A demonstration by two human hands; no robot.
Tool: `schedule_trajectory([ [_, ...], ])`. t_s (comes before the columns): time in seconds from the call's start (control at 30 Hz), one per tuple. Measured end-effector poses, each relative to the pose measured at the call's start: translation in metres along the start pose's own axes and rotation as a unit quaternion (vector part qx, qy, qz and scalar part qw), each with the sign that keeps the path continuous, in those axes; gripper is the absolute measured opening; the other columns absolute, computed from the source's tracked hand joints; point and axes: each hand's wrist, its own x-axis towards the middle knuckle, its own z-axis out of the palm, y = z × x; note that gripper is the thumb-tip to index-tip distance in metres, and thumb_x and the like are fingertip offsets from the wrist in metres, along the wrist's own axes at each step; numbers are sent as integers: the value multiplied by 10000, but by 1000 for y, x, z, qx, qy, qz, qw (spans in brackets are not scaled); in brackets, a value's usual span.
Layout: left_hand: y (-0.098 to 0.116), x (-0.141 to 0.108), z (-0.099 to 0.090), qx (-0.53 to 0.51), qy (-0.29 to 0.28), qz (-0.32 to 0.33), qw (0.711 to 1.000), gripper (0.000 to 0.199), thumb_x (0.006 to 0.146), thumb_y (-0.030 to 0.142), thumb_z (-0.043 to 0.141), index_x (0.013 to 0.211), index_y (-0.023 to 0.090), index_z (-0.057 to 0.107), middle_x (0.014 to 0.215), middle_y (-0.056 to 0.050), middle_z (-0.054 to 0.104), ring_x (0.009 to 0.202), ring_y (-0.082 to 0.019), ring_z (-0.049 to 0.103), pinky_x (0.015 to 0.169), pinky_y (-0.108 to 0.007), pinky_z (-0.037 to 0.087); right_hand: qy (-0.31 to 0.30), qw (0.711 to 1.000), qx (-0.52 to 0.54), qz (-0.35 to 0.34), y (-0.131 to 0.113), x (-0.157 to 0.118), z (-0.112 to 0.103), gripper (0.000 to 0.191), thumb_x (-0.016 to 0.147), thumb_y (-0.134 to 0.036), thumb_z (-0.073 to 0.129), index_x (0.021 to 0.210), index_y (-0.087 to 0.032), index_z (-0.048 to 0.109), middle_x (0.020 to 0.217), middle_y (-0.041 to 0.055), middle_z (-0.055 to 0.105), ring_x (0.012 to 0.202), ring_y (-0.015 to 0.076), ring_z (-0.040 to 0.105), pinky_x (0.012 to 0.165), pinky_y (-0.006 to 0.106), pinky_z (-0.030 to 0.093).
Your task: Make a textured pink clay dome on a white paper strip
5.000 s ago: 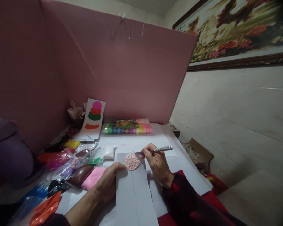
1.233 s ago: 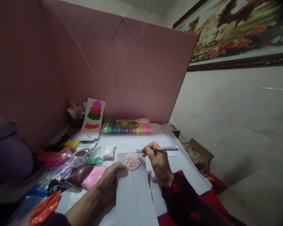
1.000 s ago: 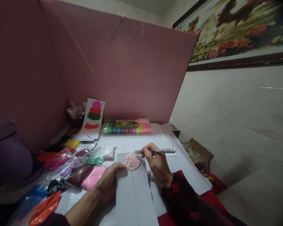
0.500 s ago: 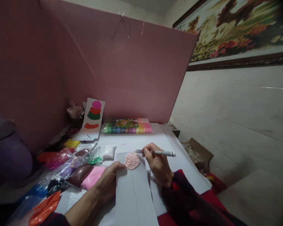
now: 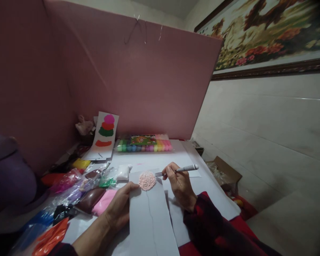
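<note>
My left hand (image 5: 121,204) grips the left edge of a long white card (image 5: 152,224), its thumb beside a pink textured clay disc (image 5: 147,181). A thin wavy line runs down the card from the disc. Pinched in my right hand (image 5: 179,183) is a fork with a striped handle (image 5: 185,168). Its tines point left, at the right edge of the disc; whether they touch it I cannot tell.
Clay bags, among them a pink one (image 5: 104,202) and an orange one (image 5: 52,237), lie at the left. A long pack of coloured clay (image 5: 144,143) and a painted card (image 5: 105,135) are at the back. A cardboard box (image 5: 226,174) sits at the right.
The white card with its disc has shifted slightly left and up. The fork's handle end has risen, so the fork now slants down toward the disc.
</note>
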Motion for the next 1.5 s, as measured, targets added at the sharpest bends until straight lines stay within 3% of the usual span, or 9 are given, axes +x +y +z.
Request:
schedule_trajectory([
  [0.17,1,-1,2,-20,-20,4,1000,390,787,177,481,1117,5,594,854,-153,729,781,-293,696,797,-405,506,-14,1000,5,4,0,-2,2,350,959,-322,342,708,-191,546,622,-2,578,613,137,578,615,250,425],
  [0.43,1,3,2,-55,-103,17,993,408,848,245,474,1168,19,586,929,-153,726,871,-300,686,893,-421,460,-40,999,5,-7,-8,-8,7,365,953,-307,333,670,-192,533,619,6,577,616,141,566,613,260,431],
  [0.73,2,2,2,-66,-85,43,993,425,878,277,462,1203,25,567,965,-158,722,888,-303,683,906,-426,451,-23,996,-74,-45,-10,-15,12,329,940,-261,335,684,-201,532,636,21,597,638,150,574,616,260,438],
  [1.2,1,5,0,-62,-86,32,994,451,884,278,460,1234,4,540,991,-180,718,906,-312,682,915,-440,450,-32,999,-42,10,-4,-19,23,331,946,-300,334,647,-217,450,584,0,539,554,132,537,521,221,419],
  [1.5,1,6,-2,-64,-87,38,993,433,882,262,463,1210,-3,564,977,-183,722,894,-306,686,905,-423,459,-18,1000,-21,10,-13,-19,20,361,940,-299,332,652,-193,521,602,5,566,571,127,545,571,229,430],
])
